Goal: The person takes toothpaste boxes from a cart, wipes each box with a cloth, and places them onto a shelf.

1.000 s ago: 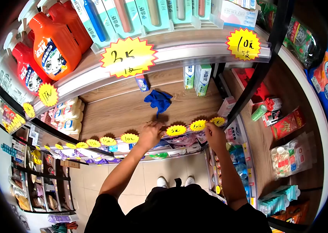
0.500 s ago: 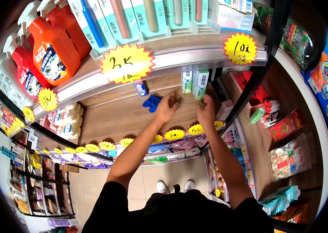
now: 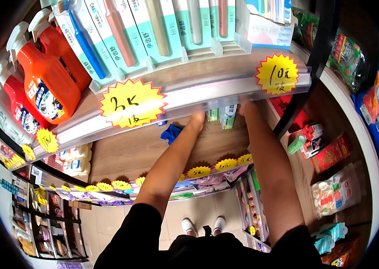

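Two upright toothpaste boxes stand side by side on the wooden lower shelf, their tops hidden by the upper shelf's front edge: a white and teal toothpaste box (image 3: 228, 118) and a narrower green and white box (image 3: 212, 115). My left hand (image 3: 198, 119) is just left of the boxes, its fingers hidden beneath the price rail. On their right side is my right hand (image 3: 246, 107), also mostly covered by the rail. Whether either hand touches a box cannot be seen. A crumpled blue cloth (image 3: 171, 133) lies on the shelf left of my left hand.
Above hangs the upper shelf's clear price rail (image 3: 194, 105), with boxed toothbrushes (image 3: 160, 29) and orange pump bottles (image 3: 46, 85) on it. Yellow price tags (image 3: 199, 172) line the lower front edge. A black post (image 3: 303, 76) stands right of my right arm.
Both hands have reached deeper under the upper shelf, so their fingers are now hidden. The view has shifted, with the upper rail covering more of the boxes.
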`<state>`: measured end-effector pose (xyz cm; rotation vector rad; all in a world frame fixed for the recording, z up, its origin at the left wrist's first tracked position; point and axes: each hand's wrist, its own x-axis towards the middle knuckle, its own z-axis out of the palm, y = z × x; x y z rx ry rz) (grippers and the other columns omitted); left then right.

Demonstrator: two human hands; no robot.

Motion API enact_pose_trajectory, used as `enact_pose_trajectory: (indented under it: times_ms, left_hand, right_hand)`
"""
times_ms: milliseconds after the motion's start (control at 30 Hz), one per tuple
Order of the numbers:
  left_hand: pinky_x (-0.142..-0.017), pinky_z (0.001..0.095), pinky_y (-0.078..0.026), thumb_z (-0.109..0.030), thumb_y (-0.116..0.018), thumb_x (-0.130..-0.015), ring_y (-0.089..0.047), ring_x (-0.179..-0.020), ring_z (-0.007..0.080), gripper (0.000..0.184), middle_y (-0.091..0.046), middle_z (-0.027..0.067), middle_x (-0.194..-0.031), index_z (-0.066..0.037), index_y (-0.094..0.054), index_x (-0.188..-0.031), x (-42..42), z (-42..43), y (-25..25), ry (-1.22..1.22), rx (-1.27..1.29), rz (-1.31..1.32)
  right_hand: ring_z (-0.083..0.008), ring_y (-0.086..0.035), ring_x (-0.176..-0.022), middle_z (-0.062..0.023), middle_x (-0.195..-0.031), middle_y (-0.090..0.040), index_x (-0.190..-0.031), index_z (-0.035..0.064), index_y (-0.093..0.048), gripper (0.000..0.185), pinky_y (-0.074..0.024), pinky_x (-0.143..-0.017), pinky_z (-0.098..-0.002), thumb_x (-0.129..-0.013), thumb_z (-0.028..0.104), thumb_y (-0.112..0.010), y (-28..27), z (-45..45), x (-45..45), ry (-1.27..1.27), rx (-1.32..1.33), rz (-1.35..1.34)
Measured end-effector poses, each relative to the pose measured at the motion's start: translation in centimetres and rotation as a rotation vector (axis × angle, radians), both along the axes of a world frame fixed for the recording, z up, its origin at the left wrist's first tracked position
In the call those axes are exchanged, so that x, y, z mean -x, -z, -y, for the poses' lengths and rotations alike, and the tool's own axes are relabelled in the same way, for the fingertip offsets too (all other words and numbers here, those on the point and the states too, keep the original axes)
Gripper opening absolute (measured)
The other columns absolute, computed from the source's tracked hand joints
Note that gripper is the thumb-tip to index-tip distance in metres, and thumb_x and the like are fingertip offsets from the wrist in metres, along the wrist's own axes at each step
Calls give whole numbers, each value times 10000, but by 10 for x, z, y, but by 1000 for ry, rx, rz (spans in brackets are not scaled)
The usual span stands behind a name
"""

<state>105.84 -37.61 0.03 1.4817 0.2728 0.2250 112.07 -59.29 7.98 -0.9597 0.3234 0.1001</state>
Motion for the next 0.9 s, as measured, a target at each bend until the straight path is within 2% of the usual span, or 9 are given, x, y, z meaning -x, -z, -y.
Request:
enact_pose_trajectory:
  times_ms: [333, 900]
  left_hand:
    - [-996, 333, -437, -374, -431, -1019, -575, -1188, 237, 489, -596, 154, -1323, -14, -572, -1319, -5, 10, 3, -57, 62, 43]
    - [-977, 350, -451, -394, -456, -1017, -586, -1164, 229, 495, -611, 126, -1294, -28, -552, -1336, 18, -11, 3, -78, 201, 99]
  right_hand:
    - [-225, -589, -1016, -71, -1131, -636, -1239, 46, -574, 522, -447, -878, -348, -977, 495, -529, -4, -10, -22, -14, 72, 25]
    - [-276, -537, -1153, -127, -1269, -572, -1344, 38, -499, 608, -417, -974, -385, -977, 522, -516, 0, -65, -3, -22, 325, 114]
